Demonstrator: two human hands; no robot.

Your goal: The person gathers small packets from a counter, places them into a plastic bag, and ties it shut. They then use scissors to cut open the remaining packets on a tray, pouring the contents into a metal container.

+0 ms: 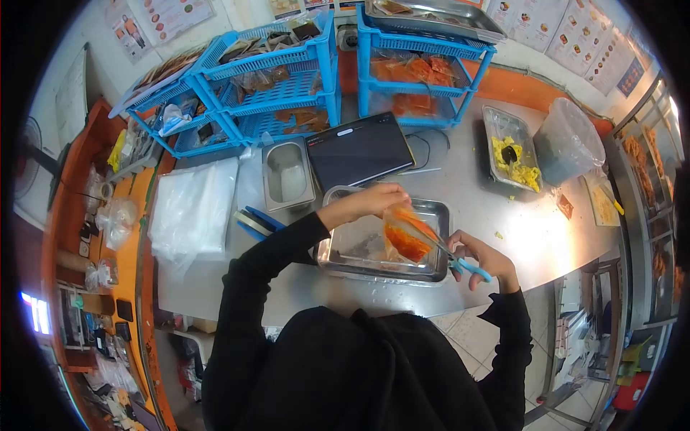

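Observation:
My left hand [377,200] grips the top of a clear plastic bag [406,237] with orange-red food in it, above a shallow metal tray [345,267]. My right hand [480,257] is closed around the light-blue handles of a pair of scissors [467,267]. The scissor blades point up and left and lie against the right side of the bag. Whether the blades are apart is too small to tell. Below the bag, the tray shows some clear plastic or liquid on its bottom.
Behind the tray lie a dark tablet [359,152] and a small metal container [287,174]. Plastic bags [190,208] lie left. Blue racks [287,93] stand behind. At right are a tray of yellow food [514,154] and a clear bucket [570,140].

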